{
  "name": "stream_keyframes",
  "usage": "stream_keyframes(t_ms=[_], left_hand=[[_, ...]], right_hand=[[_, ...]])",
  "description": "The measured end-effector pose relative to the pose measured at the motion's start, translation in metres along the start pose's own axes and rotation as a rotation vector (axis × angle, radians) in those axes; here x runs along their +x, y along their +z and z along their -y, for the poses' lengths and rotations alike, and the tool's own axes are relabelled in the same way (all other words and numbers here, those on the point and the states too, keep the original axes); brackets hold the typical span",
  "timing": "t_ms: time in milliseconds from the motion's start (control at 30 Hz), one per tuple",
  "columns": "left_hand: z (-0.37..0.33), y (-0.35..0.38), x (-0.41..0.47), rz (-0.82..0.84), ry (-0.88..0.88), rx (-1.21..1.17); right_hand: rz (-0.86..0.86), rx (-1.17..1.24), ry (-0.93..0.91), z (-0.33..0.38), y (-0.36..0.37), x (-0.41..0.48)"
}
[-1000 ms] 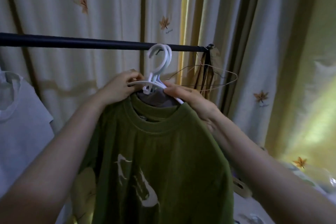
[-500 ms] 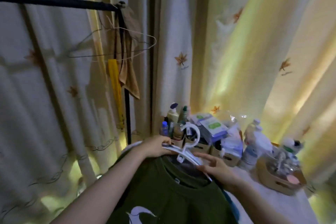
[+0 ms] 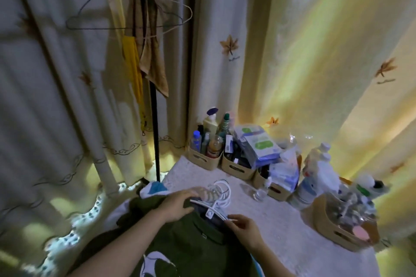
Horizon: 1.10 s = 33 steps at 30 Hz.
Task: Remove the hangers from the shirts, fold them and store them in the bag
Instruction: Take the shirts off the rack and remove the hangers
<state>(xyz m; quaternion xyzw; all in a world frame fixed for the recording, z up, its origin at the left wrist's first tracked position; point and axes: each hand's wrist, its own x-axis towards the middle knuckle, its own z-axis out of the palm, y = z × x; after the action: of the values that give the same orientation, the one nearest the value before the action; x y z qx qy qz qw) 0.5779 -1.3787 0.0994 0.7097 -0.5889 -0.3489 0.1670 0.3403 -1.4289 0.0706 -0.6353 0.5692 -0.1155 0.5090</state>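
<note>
A dark green shirt [image 3: 191, 252] with a white print lies on the white-covered table [image 3: 281, 227], still on white plastic hangers [image 3: 219, 195] whose hooks point away from me. A darker garment shows inside the green collar. My left hand [image 3: 177, 206] grips the left shoulder of the hangers and shirt. At the right side of the collar, my right hand [image 3: 244, 228] pinches the hanger's right arm. No bag is in view.
Tan storage bins [image 3: 202, 157] full of bottles and packets line the table's far and right edges, with another bin [image 3: 337, 231] near my right hand. A small glass bottle [image 3: 258, 193] stands close to the hangers. Wire hangers [image 3: 135, 13] and cloths hang on the black rack pole [image 3: 155, 137] by the curtains.
The shirt on its hangers came off the rail, swung right and now lies low on the table. Both hands kept hold of the hangers throughout.
</note>
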Motion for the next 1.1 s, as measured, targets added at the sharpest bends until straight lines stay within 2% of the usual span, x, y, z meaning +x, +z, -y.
stream_keyframes(t_ms=[133,233,367,467,567,733,867,1033,1100], left_hand=[[0.027,-0.019,-0.054,-0.230,-0.098,-0.340],[0.051,-0.041,-0.116,-0.502,-0.172,-0.515],[0.086,-0.064,-0.215,-0.779,-0.261,-0.612],[0.107,-0.076,-0.292,-0.896,-0.303,-0.610],[0.125,-0.085,-0.373,-1.102,-0.369,-0.663],[0.141,-0.099,-0.508,-1.388,-0.395,-0.629],[0.135,-0.115,-0.592,-1.610,-0.343,-0.569],[0.132,-0.163,-0.667,-1.687,-0.254,-0.367],[0.136,-0.191,-0.680,-1.665,-0.266,-0.270]], right_hand=[[-0.155,-0.041,-0.135,0.037,0.010,0.003],[-0.009,0.087,-0.285,0.075,0.019,-0.008],[0.198,0.010,-0.455,0.120,0.051,-0.034],[0.309,0.059,-0.468,0.149,0.095,-0.055],[0.427,0.137,-0.467,0.182,0.154,-0.078],[0.573,0.148,-0.578,0.250,0.260,-0.122],[0.682,0.198,-0.714,0.318,0.330,-0.174],[0.730,0.308,-0.891,0.403,0.377,-0.239],[0.746,0.355,-0.936,0.431,0.377,-0.253]])
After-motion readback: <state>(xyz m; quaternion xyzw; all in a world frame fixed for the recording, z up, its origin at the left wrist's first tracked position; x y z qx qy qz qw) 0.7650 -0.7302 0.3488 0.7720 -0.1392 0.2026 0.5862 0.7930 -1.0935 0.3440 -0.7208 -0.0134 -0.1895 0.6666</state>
